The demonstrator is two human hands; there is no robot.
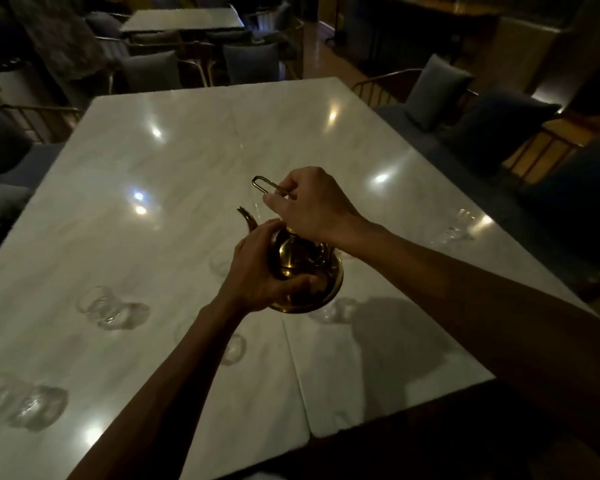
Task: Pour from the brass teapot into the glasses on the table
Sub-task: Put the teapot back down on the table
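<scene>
- While gripped in both hands above marble table [194,140]: brass teapot [305,271], lifted, mid-table.
- Left hand [260,268] wrapped closed around belly; right hand [312,206] pinched shut on wire handle [271,187].
- Judged pre-pour: no stream seen.
- Spout [246,216] pointed away and left; long axis near upright, slightly tipped.
- Next likely needed: spout over nearest glass [222,263], then tilt.
- Other glasses blurred: left glass [99,304], far-right glass [459,225].

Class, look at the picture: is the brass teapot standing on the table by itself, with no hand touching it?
No. The left hand wraps the brass teapot at its body, and the right hand pinches its wire handle.
</scene>
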